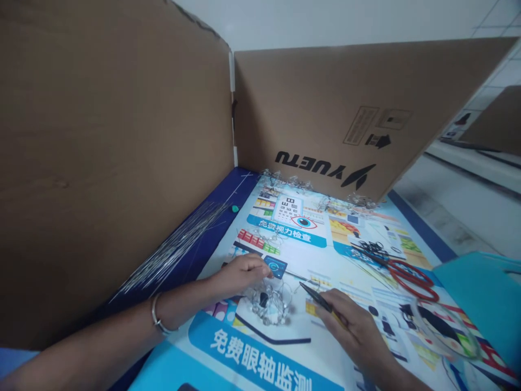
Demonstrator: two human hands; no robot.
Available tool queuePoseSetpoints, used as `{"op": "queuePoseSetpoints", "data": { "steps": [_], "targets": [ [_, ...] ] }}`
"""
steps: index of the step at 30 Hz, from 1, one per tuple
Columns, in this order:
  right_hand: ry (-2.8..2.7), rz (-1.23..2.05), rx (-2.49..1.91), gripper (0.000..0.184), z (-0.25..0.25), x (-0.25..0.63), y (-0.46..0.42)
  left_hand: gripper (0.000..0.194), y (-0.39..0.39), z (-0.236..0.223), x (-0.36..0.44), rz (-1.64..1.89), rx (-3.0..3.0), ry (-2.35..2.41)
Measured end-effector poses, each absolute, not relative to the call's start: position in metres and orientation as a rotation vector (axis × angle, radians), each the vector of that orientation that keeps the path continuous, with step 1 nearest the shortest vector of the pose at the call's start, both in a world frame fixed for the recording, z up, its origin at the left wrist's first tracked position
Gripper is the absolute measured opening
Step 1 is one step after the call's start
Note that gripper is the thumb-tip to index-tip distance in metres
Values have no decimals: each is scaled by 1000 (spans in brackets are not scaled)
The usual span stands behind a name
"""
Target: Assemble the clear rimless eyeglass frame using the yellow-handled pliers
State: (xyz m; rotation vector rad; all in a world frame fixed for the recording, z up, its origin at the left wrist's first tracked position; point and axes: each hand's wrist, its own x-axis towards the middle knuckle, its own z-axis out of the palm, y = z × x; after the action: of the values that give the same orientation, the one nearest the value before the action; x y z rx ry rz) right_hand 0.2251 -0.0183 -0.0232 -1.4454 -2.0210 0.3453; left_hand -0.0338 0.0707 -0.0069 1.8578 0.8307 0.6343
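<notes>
My left hand (247, 271) is closed in a pinch on a thin wire. Just below its fingers lies a tangled wire piece (272, 308) with clear, shiny bits on it and a dark spot near its middle. My right hand (353, 320) grips a pair of pliers (313, 295) with dark pointed jaws and a yellowish handle. The jaw tips point left toward the wire, a little right of the tangled piece. Whether the jaws touch the wire I cannot tell.
Red-handled scissors (413, 278) and dark loops (373, 248) lie right. Straight wires (175, 247) are heaped left, with a small green thing (235, 209) beyond. Clear wire pieces (287, 180) line the back. Cardboard panels (309, 98) wall the left and back. A clear ring-shaped object (477, 347) sits front right.
</notes>
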Motion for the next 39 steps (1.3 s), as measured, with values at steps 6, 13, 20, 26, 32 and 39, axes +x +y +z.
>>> {"op": "queuePoseSetpoints", "data": {
  "steps": [6,13,20,26,32,39],
  "targets": [
    [-2064,375,-1454,20,-22,225,-18,35,78,-4,-30,579,1784,825],
    [-2118,361,-1468,19,-24,228,-18,30,75,-3,-26,564,1835,851],
    [-2115,379,-1440,20,-25,227,-19,21,69,-6,-20,589,1736,865],
    [-2084,387,-1405,21,-23,227,-19,26,59,1,-19,617,1477,982],
    [-2086,369,-1387,20,-25,227,-20,30,51,7,-21,653,1321,978],
    [-2098,343,-1400,20,-27,229,-20,32,51,5,-27,648,1294,956]
  ]
}}
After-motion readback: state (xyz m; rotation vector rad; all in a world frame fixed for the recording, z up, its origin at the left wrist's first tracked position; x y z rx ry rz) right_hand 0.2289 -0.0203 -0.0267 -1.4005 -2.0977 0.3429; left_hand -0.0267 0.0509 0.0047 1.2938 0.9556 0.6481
